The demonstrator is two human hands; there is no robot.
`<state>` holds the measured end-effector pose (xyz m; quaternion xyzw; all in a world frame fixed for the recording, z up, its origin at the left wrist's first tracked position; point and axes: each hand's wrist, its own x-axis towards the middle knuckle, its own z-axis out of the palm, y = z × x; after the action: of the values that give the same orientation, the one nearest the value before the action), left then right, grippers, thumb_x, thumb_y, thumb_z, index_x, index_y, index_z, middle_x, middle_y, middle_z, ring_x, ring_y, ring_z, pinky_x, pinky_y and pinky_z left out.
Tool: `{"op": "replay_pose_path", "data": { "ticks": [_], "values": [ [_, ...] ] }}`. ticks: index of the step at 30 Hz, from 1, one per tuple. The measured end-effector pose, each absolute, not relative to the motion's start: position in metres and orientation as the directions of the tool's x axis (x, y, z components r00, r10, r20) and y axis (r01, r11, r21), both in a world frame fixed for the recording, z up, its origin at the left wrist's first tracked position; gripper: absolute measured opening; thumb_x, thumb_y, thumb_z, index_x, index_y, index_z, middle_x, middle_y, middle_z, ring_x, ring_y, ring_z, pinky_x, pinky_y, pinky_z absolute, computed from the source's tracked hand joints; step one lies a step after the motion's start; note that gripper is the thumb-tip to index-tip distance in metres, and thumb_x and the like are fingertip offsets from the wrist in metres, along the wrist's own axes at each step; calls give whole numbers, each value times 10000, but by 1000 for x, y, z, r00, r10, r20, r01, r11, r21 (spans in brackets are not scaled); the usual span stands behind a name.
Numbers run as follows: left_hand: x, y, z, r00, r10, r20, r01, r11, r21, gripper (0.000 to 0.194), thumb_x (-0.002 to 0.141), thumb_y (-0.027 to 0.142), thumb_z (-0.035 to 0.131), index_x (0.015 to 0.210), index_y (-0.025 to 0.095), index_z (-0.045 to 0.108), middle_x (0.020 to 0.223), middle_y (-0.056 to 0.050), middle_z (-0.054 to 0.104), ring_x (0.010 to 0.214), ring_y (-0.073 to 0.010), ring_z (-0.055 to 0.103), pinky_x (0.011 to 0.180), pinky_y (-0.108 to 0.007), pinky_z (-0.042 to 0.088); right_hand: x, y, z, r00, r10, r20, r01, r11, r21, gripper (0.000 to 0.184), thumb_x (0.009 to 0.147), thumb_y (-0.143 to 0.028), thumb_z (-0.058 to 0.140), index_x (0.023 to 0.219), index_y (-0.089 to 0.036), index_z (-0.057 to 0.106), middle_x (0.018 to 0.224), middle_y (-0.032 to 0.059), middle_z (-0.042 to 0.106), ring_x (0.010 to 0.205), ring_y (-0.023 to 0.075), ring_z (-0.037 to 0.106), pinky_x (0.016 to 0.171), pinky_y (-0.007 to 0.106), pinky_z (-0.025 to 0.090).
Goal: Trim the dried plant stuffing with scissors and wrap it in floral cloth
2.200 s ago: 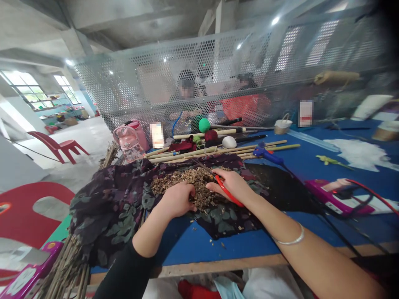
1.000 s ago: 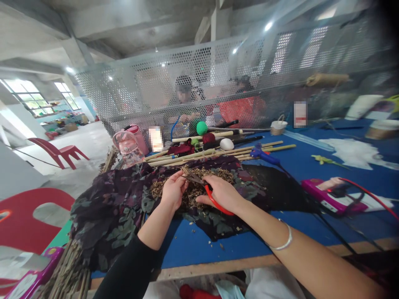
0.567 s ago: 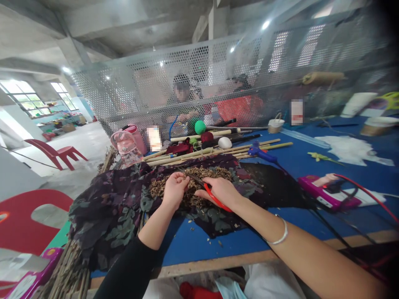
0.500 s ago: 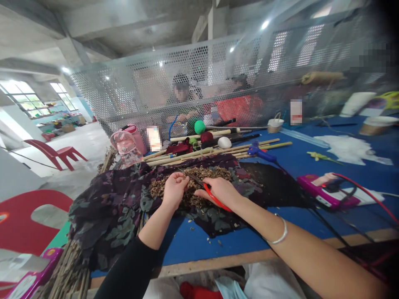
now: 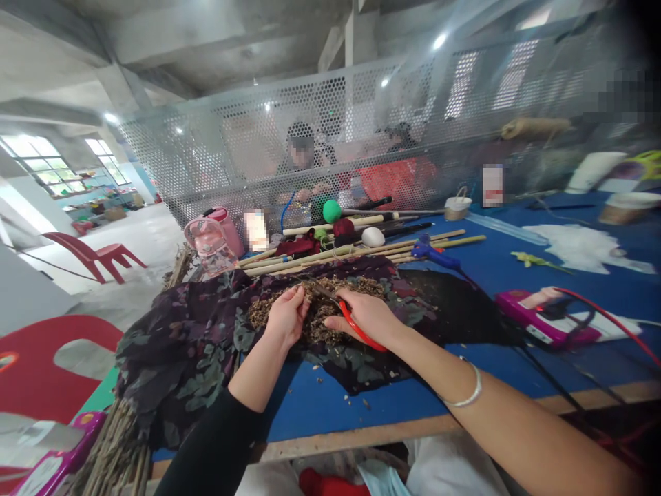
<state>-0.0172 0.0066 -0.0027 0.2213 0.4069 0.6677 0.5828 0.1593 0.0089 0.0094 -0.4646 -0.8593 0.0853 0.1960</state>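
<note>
Landmark: heap of dried brown plant bits [image 5: 323,333], loose and crumbly, lying on a dark floral cloth [image 5: 193,344] over a blue desk [image 5: 304,417].
Left hand: at the near left of the heap [image 5: 284,320], thumb and fingers pinched together on a small brown sprig, mostly hidden by the fingertips.
Right hand: over the right part of the heap [image 5: 369,318], fingers wrapped around the red handles of the scissors [image 5: 356,331].
Scissors: blades over the heap, pointing left toward the pinched fingertips; whether the blades are parted is too small to tell.
Spacing: hands apart, the scissors' blades between them above the heap.
Done, by the look of it: much of the heap is in short pieces; a few pale scraps [image 5: 347,397] lie on the desk, on the near side of the heap.
Left, as far as shows: work seems partway, with a sprig in the fingers; which pieces of the heap are finished cannot be told.
Stalks: bundle [image 5: 111,448] at the near left of the heap, well apart, seemingly uncut.
Beyond the heap: poles [image 5: 289,262], green ball [image 5: 331,211], white ball [image 5: 372,238].
Right of the heap, farther back: blue glue gun [image 5: 438,257].
</note>
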Motion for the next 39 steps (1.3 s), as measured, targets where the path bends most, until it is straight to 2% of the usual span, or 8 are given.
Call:
{"op": "replay_pose_path", "data": {
  "ticks": [9, 20, 23, 26, 29, 31, 35, 39],
  "values": [
    [-11, 1, -1, -124, 988, -95, -541, 13, 841, 185, 615, 87, 665, 755, 138, 556, 644, 47, 555, 505, -15, 493, 527, -129, 427, 154, 6, 9, -490, 830, 267, 762, 556, -332, 546, 753, -651, 479, 1050, -199, 554, 897, 88, 675, 811, 223, 644, 641, 262, 420],
    [-10, -2, 0, -173, 979, -111, -480, 14, 877, 325, 555, 160, 726, 771, 167, 483, 618, 62, 561, 528, -40, 527, 584, -169, 445, 156, 8, 6, -473, 842, 260, 794, 535, -288, 524, 749, -703, 419, 844, -232, 627, 678, 63, 678, 723, 234, 657, 592, 257, 403],
    [-20, 2, -2, -226, 972, -63, -279, -3, 960, 267, 586, 190, 707, 775, 166, 521, 576, 54, 568, 503, -64, 521, 577, -201, 440, 158, 11, 5, -474, 847, 241, 792, 530, -303, 529, 748, -715, 403, 764, -232, 620, 630, 51, 657, 651, 215, 642, 553, 249, 383],
    [-41, 6, 2, -252, 962, 105, 133, -74, 988, 196, 643, 189, 651, 836, 166, 630, 640, -13, 641, 581, -130, 572, 633, -257, 445, 160, 15, 6, -462, 854, 239, 793, 519, -320, 534, 744, -720, 401, 765, -232, 617, 591, 36, 629, 599, 200, 617, 529, 245, 366],
    [-60, 4, 13, -202, 922, 330, 511, -188, 839, 249, 652, 140, 613, 880, 200, 693, 848, -63, 685, 819, -201, 608, 796, -298, 421, 163, 18, 9, -440, 863, 247, 779, 504, -372, 535, 746, -713, 409, 819, -228, 623, 593, 27, 620, 581, 187, 601, 528, 241, 369],
    [-64, -1, 22, -104, 903, 417, 697, -233, 678, 211, 660, 156, 609, 839, 214, 705, 879, -62, 667, 841, -208, 593, 797, -297, 410, 165, 19, 11, -424, 872, 246, 769, 490, -410, 529, 752, -702, 413, 844, -227, 627, 597, 22, 622, 578, 180, 598, 537, 238, 375],
    [-45, -15, 28, 224, 920, 322, 793, -364, 488, 138, 695, 283, 633, 805, 229, 697, 763, -35, 620, 696, -173, 564, 643, -254, 407, 167, 22, 11, -402, 876, 268, 774, 481, -412, 521, 768, -684, 413, 857, -222, 637, 660, 40, 660, 665, 200, 631, 584, 242, 395],
    [-20, -21, 14, 323, 909, 264, 827, -406, 388, 419, 584, 396, 738, 968, 241, 675, 851, -57, 605, 737, -209, 570, 629, -264, 396, 169, 24, 10, -416, 862, 289, 776, 503, -380, 532, 780, -675, 407, 896, -209, 636, 748, 73, 689, 755, 229, 654, 614, 248, 407]
  ]
}}
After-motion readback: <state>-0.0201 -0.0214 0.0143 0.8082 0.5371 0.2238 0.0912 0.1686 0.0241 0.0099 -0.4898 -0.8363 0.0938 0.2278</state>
